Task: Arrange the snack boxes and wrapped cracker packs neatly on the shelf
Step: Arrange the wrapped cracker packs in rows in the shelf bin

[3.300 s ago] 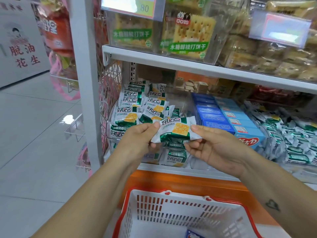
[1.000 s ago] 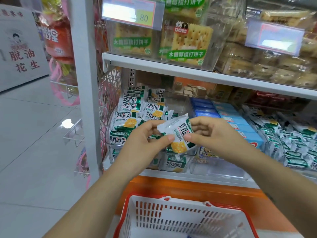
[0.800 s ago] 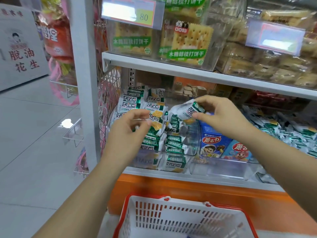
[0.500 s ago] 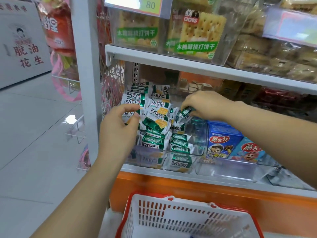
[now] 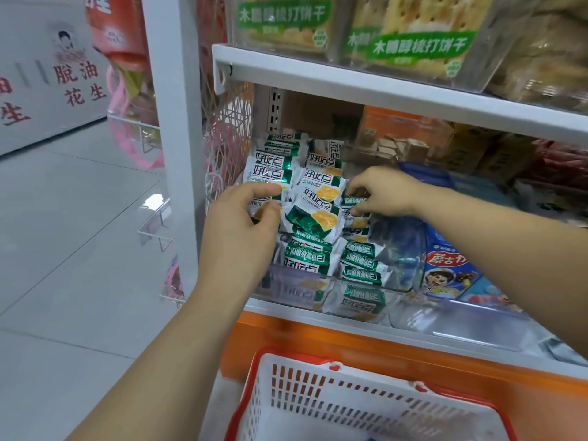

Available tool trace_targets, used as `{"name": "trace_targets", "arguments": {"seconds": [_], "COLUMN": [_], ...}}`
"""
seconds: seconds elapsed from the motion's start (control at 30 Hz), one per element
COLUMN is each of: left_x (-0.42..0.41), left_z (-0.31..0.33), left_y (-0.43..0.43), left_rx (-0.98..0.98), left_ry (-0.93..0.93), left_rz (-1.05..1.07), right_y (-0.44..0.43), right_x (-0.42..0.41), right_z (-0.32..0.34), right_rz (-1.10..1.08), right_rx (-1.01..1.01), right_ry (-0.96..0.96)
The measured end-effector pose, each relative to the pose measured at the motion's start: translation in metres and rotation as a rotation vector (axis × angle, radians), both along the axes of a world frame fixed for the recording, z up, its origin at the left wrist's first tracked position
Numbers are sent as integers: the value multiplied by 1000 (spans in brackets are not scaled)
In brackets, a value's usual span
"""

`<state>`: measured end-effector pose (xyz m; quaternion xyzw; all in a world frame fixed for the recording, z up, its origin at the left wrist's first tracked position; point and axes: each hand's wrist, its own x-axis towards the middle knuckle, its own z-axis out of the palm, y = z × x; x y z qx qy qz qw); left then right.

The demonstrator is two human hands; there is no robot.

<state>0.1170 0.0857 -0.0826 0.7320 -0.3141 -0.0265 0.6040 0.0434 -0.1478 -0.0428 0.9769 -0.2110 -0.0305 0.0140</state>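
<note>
Several green-and-white wrapped cracker packs (image 5: 313, 214) lie piled in a clear plastic bin (image 5: 407, 268) on the lower shelf. My right hand (image 5: 385, 190) reaches into the bin and pinches one green pack (image 5: 353, 202) on the right side of the pile. My left hand (image 5: 241, 230) is at the pile's left side, its fingers curled against a pack (image 5: 270, 183) there; whether it grips that pack I cannot tell. Blue snack boxes (image 5: 448, 268) stand in the neighbouring bin to the right, partly behind my right forearm.
A white basket with a red rim (image 5: 359, 405) sits below the shelf's orange base (image 5: 381, 348). The white upper shelf (image 5: 381, 90) carries clear boxes of crackers. A white upright post (image 5: 173, 122) bounds the shelf on the left, with grey floor beyond.
The pack held in both hands has gone into the bin with my right hand. My left hand let go of it and moved to the pile's left side. The camera moved closer.
</note>
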Motion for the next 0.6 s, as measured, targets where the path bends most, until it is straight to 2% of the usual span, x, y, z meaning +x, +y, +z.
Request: {"name": "trace_targets", "arguments": {"seconds": [0.1,0.27,0.47,0.53,0.6], "left_x": [-1,-4,-2,-2,-1], "left_z": [-1,-2,-5,-5,-6], "left_y": [0,0,0,0,0], "left_rx": [9,37,37,29,26], "left_ry": [8,-3,-25,-30,-24], "left_rz": [-1,10,2,1,7], "right_y": [-2,-4,-4,-7,-16], "right_x": [0,5,13,15,19], "right_z": [-1,-10,-16,-12,-5], "right_rz": [-12,-45,-49,-39,-55], "right_rx": [13,-90,106,129,136], "right_ry": [77,288,504,488,388]}}
